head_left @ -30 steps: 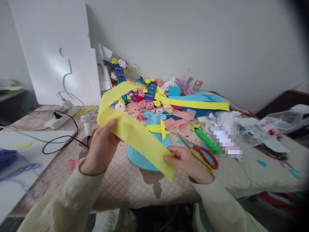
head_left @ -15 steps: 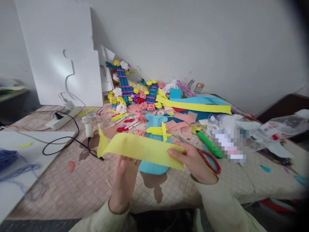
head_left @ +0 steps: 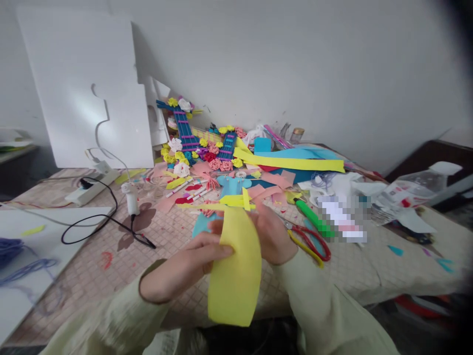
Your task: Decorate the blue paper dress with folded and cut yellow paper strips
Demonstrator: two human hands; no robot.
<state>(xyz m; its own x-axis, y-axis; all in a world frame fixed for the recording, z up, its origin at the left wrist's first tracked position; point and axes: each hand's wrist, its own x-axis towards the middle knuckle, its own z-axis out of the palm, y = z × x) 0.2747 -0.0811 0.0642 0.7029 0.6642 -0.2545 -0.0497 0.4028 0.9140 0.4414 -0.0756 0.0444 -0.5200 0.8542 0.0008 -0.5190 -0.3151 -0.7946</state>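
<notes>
A wide yellow paper strip (head_left: 236, 276) stands nearly lengthwise before me, its lower end curving down toward the table edge. My left hand (head_left: 192, 261) grips its left side, thumb on the front and fingers behind. My right hand (head_left: 275, 234) is against or just beside the strip's right edge; motion blurs its fingers and the paper partly covers them. Beyond the strip lies a light blue cutout (head_left: 231, 186), partly hidden, with smaller yellow pieces (head_left: 236, 199) across it.
Red-and-yellow-handled scissors (head_left: 314, 244) and a green tool (head_left: 314, 217) lie to the right. A white glue gun (head_left: 131, 197) with a black cable stands left, near a power strip (head_left: 92, 187). Behind are paper flowers (head_left: 212, 158), yellow strips (head_left: 295, 161) and a white board (head_left: 84, 88).
The yellow strip has swung from crosswise to lengthwise. My left hand has gone from open beneath it to gripping its side. My right hand has shifted off its former end.
</notes>
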